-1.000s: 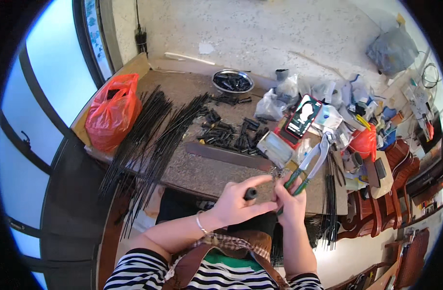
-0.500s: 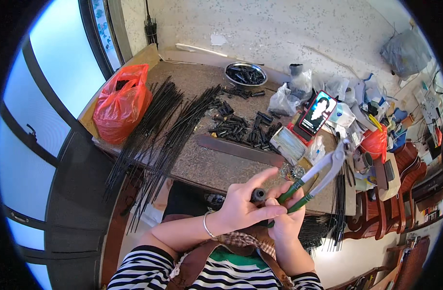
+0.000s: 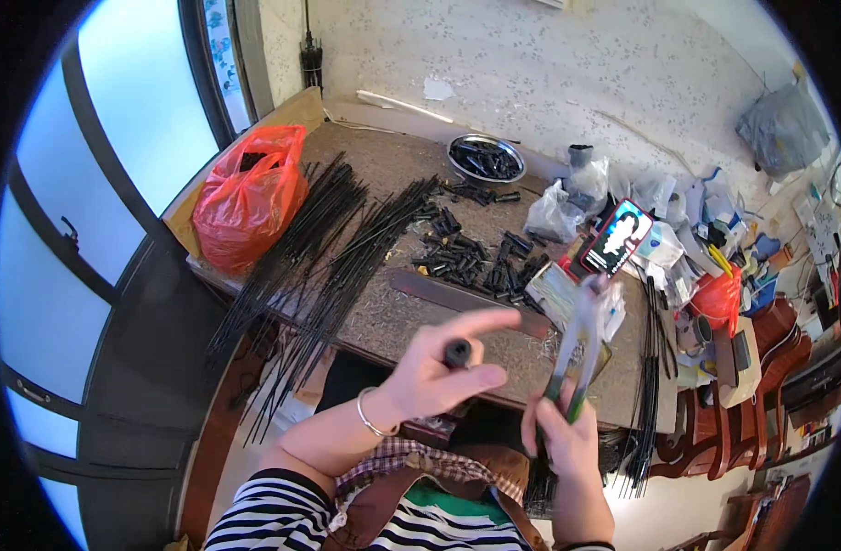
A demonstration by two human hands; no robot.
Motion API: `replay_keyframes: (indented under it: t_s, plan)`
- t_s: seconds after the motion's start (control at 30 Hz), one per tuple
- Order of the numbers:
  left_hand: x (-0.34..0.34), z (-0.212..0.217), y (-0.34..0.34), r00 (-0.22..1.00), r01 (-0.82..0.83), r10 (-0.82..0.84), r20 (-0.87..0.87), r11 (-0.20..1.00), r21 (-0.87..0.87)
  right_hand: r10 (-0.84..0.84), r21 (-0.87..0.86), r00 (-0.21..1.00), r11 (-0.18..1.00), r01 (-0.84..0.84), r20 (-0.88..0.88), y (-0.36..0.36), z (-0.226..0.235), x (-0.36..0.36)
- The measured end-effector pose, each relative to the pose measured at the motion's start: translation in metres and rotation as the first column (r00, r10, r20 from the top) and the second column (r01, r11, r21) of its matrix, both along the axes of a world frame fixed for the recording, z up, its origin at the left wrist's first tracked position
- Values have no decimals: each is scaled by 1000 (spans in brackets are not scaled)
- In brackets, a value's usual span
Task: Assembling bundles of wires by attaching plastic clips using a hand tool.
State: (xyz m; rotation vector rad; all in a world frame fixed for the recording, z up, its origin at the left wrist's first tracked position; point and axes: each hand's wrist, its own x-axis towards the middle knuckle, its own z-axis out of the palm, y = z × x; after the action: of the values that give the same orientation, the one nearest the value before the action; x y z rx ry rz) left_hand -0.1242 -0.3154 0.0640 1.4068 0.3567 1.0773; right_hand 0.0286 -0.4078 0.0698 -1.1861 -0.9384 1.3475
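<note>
My left hand [image 3: 430,372], with a bracelet at its wrist, curls its lower fingers round a short black tube-like piece [image 3: 457,353]; its index finger and thumb stick out to the right. To the right, my right hand [image 3: 565,433] grips a pair of pliers [image 3: 579,344] by the green handles. The metal jaws point up and away, smeared by motion. A gap lies between the two hands, both above the near edge of the workbench [image 3: 365,317]. Beyond them is a heap of small black tube-like pieces [image 3: 457,250], behind a flat dark bar [image 3: 466,301].
Bundles of long thin black rods [image 3: 297,257] overhang the bench's left edge beside a red plastic bag [image 3: 246,202]. A metal bowl [image 3: 520,173] holds black pieces at the back. A phone [image 3: 618,237] leans among clutter on the right, near wooden chairs [image 3: 714,427].
My hands have drawn apart, the left one moving left with the black piece. The pliers have swung from slanting right to nearly upright. The whole view has shifted slightly.
</note>
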Motion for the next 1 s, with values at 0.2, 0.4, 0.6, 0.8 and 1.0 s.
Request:
replay_keyframes:
  t_s: [0.2,0.4,0.6,0.8,1.0]
  plan:
    - [-18,-8,12,994,-8,21,-107,993,118,462,-173,704,879,-444,540,-20,-7,-9]
    - [-12,-4,0,974,-178,203,-99,960,214,532,-199,842,818,-539,-93,-17,-1,-5]
    - [-10,-13,-5,949,-268,297,-104,936,228,658,-385,744,719,-579,110,-19,10,6]
    - [-6,-15,-4,930,-317,346,-120,925,212,249,-81,461,932,-354,851,-22,12,-13]
    - [-16,5,-15,946,-321,325,-15,939,127,176,63,690,950,-306,702,-28,-4,-31]
